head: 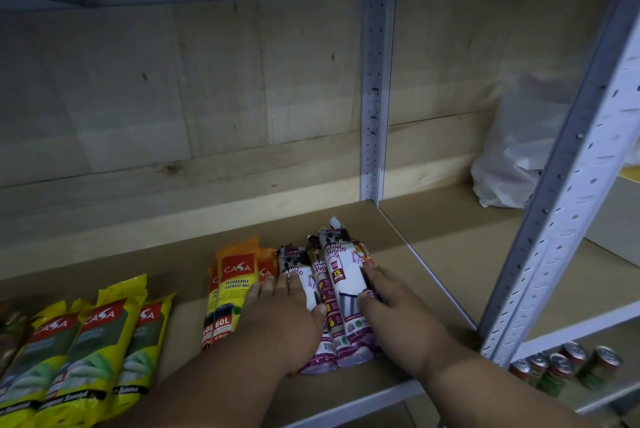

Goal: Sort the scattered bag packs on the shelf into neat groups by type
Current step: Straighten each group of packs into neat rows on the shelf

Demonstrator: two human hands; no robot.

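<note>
Your left hand (287, 316) lies flat, fingers straight, across the white-and-purple drawstring bag packs (341, 292) and the edge of the orange garbage bag packs (232, 292) beside them. Your right hand (388, 303) grips the right side of the drawstring packs, thumb and fingers curled round them. The yellow scented bag packs (86, 341) lie grouped well to the left on the same shelf board (433, 254).

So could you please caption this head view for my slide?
Both hands gather purple drawstring bag packs beside orange packs.
</note>
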